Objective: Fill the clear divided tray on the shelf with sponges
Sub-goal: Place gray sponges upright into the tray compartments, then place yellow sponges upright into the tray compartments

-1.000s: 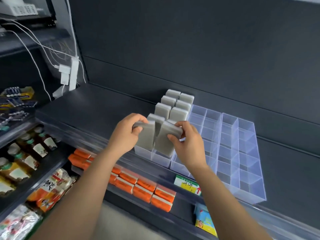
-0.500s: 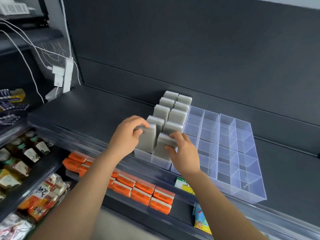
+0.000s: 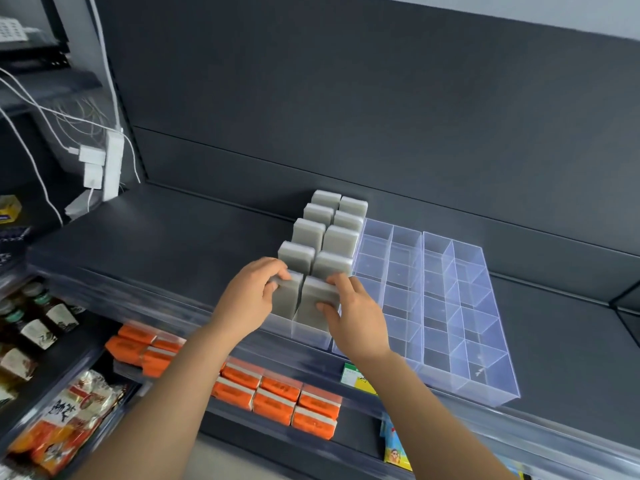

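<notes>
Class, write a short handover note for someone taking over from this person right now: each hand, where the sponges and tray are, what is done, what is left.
Left hand: grips the front-left sponge, upright in the front compartment of the far-left column.
Right hand: grips the front-right sponge, upright in the front compartment of the next column.
Clear divided tray: on the dark shelf.
Done: eight sponges stand behind these two, filling the rest of both columns.
Left: release the front pair once seated, then fill the four empty columns to the right.
</notes>
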Demonstrator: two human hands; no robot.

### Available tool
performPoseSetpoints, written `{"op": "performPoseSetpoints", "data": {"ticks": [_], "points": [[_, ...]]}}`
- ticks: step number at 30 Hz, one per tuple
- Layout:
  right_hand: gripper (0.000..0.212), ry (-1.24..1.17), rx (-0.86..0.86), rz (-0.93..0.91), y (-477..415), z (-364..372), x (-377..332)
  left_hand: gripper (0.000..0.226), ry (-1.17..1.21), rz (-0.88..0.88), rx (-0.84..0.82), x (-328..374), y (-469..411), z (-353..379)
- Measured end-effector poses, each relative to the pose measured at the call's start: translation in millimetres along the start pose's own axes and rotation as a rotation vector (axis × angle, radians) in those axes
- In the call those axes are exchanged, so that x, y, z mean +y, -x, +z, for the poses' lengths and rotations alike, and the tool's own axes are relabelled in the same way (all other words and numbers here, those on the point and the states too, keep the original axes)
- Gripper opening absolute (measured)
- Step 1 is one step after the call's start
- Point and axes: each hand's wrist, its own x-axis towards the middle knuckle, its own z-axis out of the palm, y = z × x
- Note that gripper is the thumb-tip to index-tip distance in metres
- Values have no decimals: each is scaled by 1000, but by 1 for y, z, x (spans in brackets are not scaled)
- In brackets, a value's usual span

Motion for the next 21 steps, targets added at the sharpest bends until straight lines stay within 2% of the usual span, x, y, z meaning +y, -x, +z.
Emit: {"op": "performPoseSetpoints", "data": {"ticks": [6,10,15,21], "points": [[46,36,-31,8,3,-5,-1,32,-63,-52,-60,10,-2,-8],[57,45,-37,7,10,-11,0,44,-98,-32,17,23,-2,-12],[59,100,5,25,26,-22,9,39,-192,124,82,37,-6,-5],[54,214,75,165,57,-45,37,29,-294,353,40,67,-7,20]]}}
